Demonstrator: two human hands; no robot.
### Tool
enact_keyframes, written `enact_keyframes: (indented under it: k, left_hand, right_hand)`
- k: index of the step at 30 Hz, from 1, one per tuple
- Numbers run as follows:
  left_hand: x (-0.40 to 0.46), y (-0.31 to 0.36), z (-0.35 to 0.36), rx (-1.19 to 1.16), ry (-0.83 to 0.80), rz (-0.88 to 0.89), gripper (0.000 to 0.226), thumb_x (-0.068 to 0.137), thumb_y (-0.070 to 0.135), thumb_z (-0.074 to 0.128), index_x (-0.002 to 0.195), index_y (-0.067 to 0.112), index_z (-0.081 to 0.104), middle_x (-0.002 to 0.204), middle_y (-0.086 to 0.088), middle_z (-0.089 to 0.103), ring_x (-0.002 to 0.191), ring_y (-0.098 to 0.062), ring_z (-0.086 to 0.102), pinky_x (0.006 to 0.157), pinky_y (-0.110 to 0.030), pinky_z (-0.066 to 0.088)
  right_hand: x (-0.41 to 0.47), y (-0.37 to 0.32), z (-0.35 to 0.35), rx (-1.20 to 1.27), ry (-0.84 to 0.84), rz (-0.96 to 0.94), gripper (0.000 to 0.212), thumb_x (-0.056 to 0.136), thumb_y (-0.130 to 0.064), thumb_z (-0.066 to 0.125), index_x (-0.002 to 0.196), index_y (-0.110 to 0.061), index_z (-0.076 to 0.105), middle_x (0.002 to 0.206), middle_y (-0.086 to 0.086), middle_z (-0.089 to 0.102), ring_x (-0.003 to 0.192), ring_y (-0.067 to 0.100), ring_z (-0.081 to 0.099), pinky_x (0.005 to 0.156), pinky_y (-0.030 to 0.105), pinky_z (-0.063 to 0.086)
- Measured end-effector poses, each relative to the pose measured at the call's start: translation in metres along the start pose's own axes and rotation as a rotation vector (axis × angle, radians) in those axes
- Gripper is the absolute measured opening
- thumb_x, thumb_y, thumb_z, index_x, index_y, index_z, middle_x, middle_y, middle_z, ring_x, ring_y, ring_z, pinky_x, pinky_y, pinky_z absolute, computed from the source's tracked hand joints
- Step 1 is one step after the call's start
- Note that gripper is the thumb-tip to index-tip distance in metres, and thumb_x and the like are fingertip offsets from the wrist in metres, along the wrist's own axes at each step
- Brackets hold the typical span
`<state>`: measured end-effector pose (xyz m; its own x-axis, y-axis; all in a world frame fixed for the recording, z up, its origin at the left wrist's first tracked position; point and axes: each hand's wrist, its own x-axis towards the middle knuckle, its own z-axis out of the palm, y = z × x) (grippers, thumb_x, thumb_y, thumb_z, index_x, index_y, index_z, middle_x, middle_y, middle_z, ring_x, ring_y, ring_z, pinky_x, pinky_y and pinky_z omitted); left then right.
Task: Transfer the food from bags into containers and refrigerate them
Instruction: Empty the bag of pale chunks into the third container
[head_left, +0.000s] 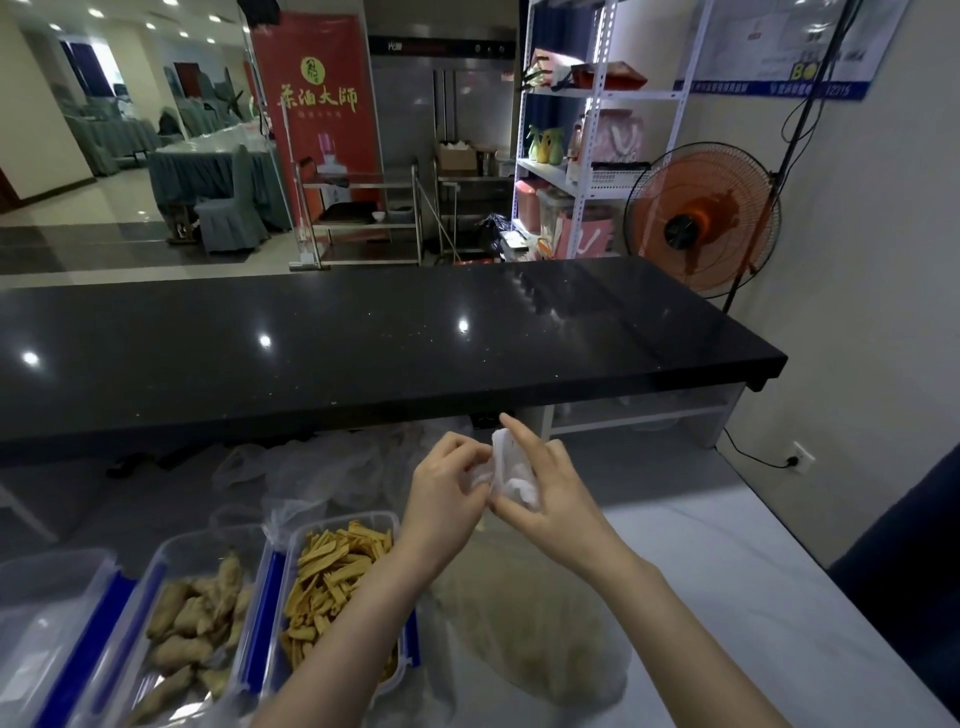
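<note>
We take the strips tub (340, 587) as our landmark, the clear box of yellow-brown strips near the front of the desk (753, 571). Furthest left of it sits a clear tub (41, 623) whose contents we cannot make out. Between that one and the strips tub sits the puffs tub (192, 623), holding pale brown puffy pieces. All three stand in a row, lids off. Behind the strips tub lie empty bags (311, 467), crumpled and clear.

Just right of the strips tub lies the full bag (524, 639), pale food showing through thin plastic, its neck rising to the knot (511, 470) above and right of the tub. Our left hand (447, 493) pinches the knot from the left, fingers curled onto the plastic. Our right hand (545, 488) pinches it from the right, with the forefinger stretched up past it. Both hands are therefore closed on the knot, and we judge we are working it loose.

What could go wrong: the film looks thin, and a hard pull could tear it below the knot, spilling food onto the desk. The bag rests close against the strips tub, so a sudden release could tip its contents into the wrong tub. We see no free tub right of the landmark, so pouring may stall.
</note>
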<state>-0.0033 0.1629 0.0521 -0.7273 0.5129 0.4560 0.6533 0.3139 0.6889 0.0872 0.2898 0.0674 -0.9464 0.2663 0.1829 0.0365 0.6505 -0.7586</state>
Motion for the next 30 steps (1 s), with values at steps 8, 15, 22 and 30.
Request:
enact_keyframes:
  k: [8,15,22,30]
  left_hand:
    - [-0.005,-0.012,-0.004,-0.018,0.043,-0.021,0.022,0.078,0.013,0.076,0.088,0.025,0.061,0.090,0.012,0.055,0.083,-0.003,0.055,0.070,-0.019,0.050]
    - [-0.016,-0.019,-0.011,-0.021,0.011,-0.036,0.031,0.076,0.021,0.078,0.095,0.032,0.057,0.095,0.015,0.053,0.092,0.000,0.054,0.075,-0.011,0.046]
    - [-0.046,-0.013,0.003,-0.143,-0.138,-0.214,0.041,0.072,0.046,0.075,0.106,0.037,0.052,0.107,0.019,0.053,0.098,0.002,0.054,0.081,-0.019,0.050]
    - [-0.054,0.010,0.041,-0.143,-0.245,-0.296,0.077,0.063,0.050,0.084,0.120,0.033,0.035,0.119,0.017,0.028,0.111,-0.005,0.040,0.080,-0.008,0.041]
  right_hand:
    - [0.001,0.002,0.006,0.124,-0.186,0.015,0.073,0.076,-0.045,0.074,0.138,-0.038,0.038,0.126,-0.018,0.048,0.110,0.003,0.055,0.086,0.022,0.054]
    - [0.009,0.012,0.004,-0.143,0.076,0.055,0.019,0.092,-0.030,0.052,0.108,-0.037,0.059,0.095,-0.011,0.067,0.086,0.012,0.062,0.072,0.039,0.054]
    - [0.013,0.009,-0.005,-0.041,0.292,0.137,0.013,0.095,-0.016,0.046,0.093,-0.024,0.057,0.082,-0.004,0.063,0.078,0.018,0.058,0.066,0.036,0.046]
    - [0.015,-0.029,-0.012,0.150,0.217,0.033,0.014,0.097,-0.014,0.044,0.097,-0.019,0.057,0.083,-0.002,0.063,0.080,0.013,0.060,0.067,0.031,0.049]
